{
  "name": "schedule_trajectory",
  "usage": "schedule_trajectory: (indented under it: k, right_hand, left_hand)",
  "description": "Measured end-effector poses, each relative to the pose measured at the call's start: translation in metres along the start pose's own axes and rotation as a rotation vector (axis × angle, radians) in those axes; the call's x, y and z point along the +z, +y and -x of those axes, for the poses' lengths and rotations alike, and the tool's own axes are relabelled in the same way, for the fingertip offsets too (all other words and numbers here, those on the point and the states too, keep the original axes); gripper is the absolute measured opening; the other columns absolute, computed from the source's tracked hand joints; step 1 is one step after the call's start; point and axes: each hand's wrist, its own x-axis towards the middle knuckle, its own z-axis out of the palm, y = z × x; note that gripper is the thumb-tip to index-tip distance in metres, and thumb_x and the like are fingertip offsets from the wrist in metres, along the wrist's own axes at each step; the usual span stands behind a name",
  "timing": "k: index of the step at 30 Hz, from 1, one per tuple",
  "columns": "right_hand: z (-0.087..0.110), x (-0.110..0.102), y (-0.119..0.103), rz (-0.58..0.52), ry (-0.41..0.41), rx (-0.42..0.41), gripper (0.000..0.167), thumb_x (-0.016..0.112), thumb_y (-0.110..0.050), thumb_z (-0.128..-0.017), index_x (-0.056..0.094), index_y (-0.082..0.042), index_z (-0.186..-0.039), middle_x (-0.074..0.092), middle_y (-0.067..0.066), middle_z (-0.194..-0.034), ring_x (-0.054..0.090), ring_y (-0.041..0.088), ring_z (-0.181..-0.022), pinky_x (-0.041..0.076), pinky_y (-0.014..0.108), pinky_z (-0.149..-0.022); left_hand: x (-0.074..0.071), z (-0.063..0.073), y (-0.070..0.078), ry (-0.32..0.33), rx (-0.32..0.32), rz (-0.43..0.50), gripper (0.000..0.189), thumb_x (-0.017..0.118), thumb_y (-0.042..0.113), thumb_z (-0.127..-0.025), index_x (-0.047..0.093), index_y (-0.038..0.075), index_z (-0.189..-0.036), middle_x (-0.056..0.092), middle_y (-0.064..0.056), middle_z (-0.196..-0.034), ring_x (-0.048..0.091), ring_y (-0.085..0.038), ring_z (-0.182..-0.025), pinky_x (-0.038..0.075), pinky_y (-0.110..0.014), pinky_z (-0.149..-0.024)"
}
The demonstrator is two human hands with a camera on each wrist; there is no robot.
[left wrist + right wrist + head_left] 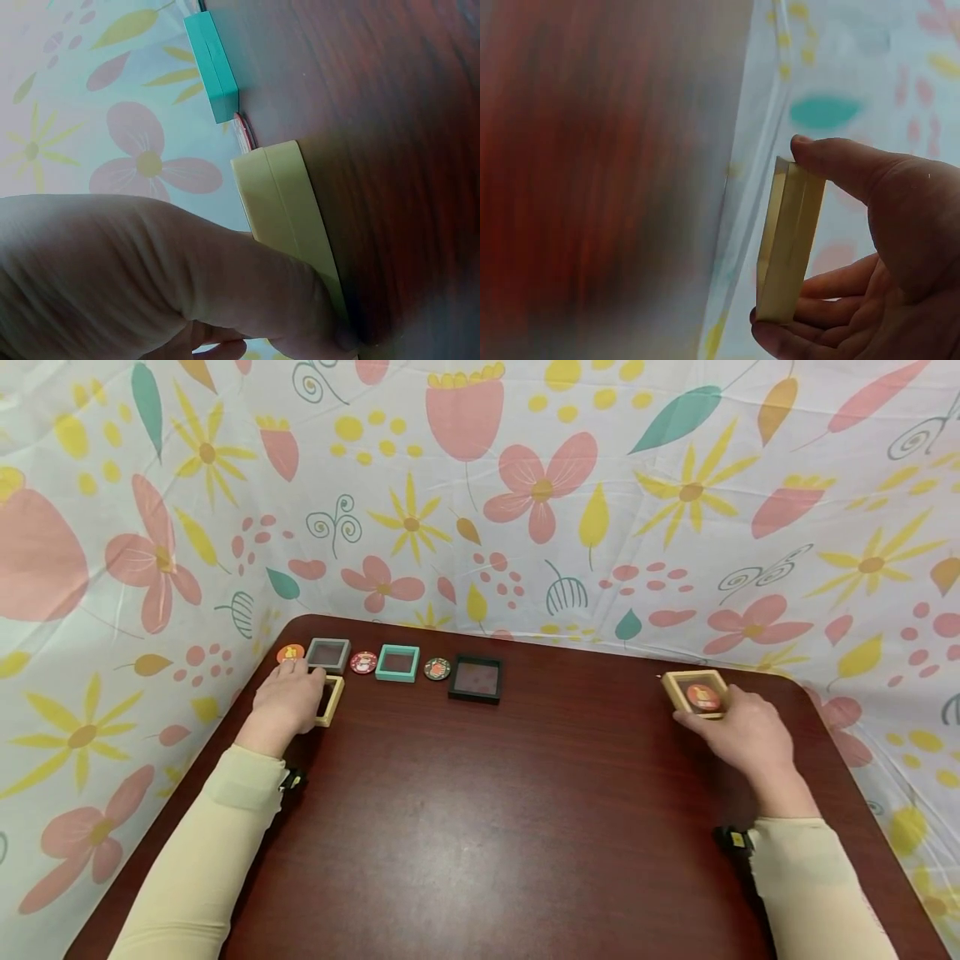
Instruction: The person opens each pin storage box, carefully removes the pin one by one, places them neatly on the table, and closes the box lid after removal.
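Note:
In the head view, my left hand (288, 697) is at the table's left end, holding a yellow square display frame (331, 703). Its thumb lies along the side of that frame (281, 191) in the left wrist view; the hand hides the far part. Over at the right, my right hand (753, 731) grips another yellow square frame (674, 692). A round orange badge (703, 697) shows inside this one. Seen from the right wrist, thumb and fingers pinch the yellow frame (789, 236) at opposite edges, above the table.
Along the table's back left edge run an orange badge (290, 652), a grey frame (328, 644), a red badge (363, 662), a teal frame (397, 676), a dark round badge (437, 669) and a black frame (476, 697). A flowered cloth (525, 568) hangs behind the dark wooden table (495, 802).

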Motion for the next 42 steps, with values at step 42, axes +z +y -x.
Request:
schedule_trajectory:
  k: [42]
  right_hand:
    - [0.111, 0.055, -0.201, 0.021, -0.125, -0.388, 0.109, 0.101, -0.059, -0.074, 0.060, 0.011, -0.147, 0.068, 0.026, -0.128, 0.067, 0.040, -0.117, 0.062, 0.055, -0.087]
  left_hand:
    - [0.001, 0.000, 0.002, 0.004, -0.012, 0.001, 0.065, 0.082, -0.003, -0.087, 0.054, -0.012, -0.145, 0.048, -0.041, -0.147, 0.039, -0.057, -0.140, 0.031, -0.069, -0.123]
